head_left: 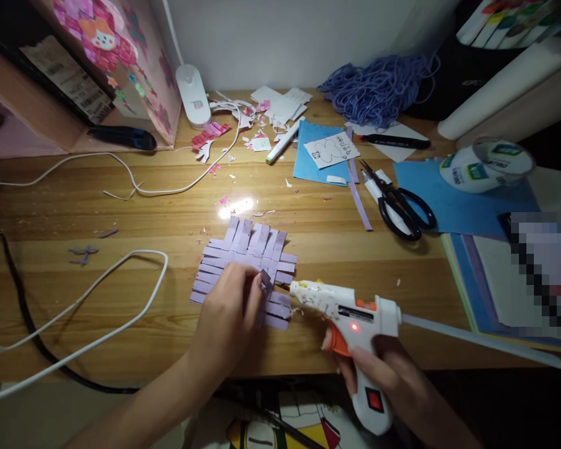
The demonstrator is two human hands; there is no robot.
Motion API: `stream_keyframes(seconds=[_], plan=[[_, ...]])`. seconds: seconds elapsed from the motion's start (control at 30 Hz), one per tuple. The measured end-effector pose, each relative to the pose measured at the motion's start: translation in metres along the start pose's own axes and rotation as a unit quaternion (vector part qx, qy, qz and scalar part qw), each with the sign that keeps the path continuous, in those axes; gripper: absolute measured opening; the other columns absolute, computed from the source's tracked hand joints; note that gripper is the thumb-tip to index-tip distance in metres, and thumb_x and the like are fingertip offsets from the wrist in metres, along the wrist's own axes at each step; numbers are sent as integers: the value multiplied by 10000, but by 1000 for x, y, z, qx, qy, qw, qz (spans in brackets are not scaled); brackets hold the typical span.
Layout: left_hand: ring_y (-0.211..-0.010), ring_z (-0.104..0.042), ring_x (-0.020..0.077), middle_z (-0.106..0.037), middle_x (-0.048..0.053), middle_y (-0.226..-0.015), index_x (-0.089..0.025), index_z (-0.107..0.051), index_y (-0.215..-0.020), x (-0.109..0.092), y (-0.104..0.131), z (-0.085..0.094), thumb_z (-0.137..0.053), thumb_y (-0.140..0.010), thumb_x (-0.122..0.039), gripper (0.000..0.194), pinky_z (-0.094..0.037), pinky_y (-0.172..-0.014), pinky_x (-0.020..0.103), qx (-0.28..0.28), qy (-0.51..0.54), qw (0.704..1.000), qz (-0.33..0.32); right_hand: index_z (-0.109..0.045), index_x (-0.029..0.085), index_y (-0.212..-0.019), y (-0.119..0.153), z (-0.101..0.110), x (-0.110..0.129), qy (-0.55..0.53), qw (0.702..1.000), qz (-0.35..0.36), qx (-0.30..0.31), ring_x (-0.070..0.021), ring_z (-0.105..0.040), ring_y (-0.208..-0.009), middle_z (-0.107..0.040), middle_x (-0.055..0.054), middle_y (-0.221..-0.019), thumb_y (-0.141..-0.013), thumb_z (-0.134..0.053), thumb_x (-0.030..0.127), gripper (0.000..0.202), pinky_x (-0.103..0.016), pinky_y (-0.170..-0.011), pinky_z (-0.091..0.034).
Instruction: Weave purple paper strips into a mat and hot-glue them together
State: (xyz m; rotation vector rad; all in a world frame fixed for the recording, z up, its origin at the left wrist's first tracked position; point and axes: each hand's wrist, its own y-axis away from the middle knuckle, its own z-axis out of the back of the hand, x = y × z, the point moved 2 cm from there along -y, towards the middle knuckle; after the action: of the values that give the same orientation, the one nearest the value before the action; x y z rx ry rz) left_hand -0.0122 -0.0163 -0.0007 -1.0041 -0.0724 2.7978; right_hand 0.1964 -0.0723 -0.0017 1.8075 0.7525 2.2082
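Note:
A woven mat of purple paper strips [236,254] lies near the front of the desk, its strip ends sticking out on several sides. My left hand [231,299] rests over its lower middle, thumb and fingers pinching the lifted end of one paper strip [265,279]. In my right hand [378,368] is a white hot glue gun [325,298], gripped by its handle with a finger at the orange trigger. The nozzle points left at the mat's right side, close to the pinched strip. A red light glows on the gun, and a long glue stick [477,338] extends from its back.
Black-handled scissors [404,209], a roll of tape [486,163] and blue paper [472,206] lie at right. Purple cord [378,90] is heaped at the back, near paper scraps [280,106]. A white cable [144,299] loops across the left; a utility knife [121,137] lies beyond.

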Motion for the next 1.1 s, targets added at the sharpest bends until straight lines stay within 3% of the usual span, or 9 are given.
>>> stream_keyframes(seconds=[0.3,0.5,0.73,0.9,1.1], plan=[[-722,-549,149,-574,12,-780,-189,-505,-821,7,-3,3,-463,-908,-187,96,-429,-653,266,18,46,997,60,-547,184,-763,-12,-8,10,-18,999,-24,35,-123,-419,-444,-471,31,-491,-854,-436,528,373,-248,-435,-338],[-733,-541,144,-566,10,-791,-186,-505,-829,8,-2,3,-466,-910,-178,90,-418,-663,266,23,59,997,54,-533,180,-751,-14,-7,6,8,999,-13,44,-112,-467,-470,-519,-6,-656,-877,-417,510,373,-252,-456,-385],[-742,-540,142,-561,9,-801,-184,-506,-851,8,-3,2,-460,-918,-181,82,-416,-670,258,23,60,997,46,-545,170,-797,-16,-4,9,30,997,7,72,-136,-491,-516,-513,-22,-662,-901,-389,497,378,-264,-467,-433],[-748,-535,142,-553,11,-808,-184,-513,-860,6,-4,1,-460,-918,-178,79,-414,-674,255,31,58,997,37,-551,173,-787,-15,-4,11,34,997,10,66,-133,-491,-502,-538,-23,-664,-890,-422,466,336,-268,-474,-430],[-808,-538,146,-536,24,-870,-185,-529,-866,3,-2,-2,-457,-919,-172,91,-429,-733,270,37,79,996,19,-601,177,-875,-8,-5,7,3,1000,-19,20,-163,-493,-512,-504,16,-507,-862,-455,495,350,-299,-553,-420]])
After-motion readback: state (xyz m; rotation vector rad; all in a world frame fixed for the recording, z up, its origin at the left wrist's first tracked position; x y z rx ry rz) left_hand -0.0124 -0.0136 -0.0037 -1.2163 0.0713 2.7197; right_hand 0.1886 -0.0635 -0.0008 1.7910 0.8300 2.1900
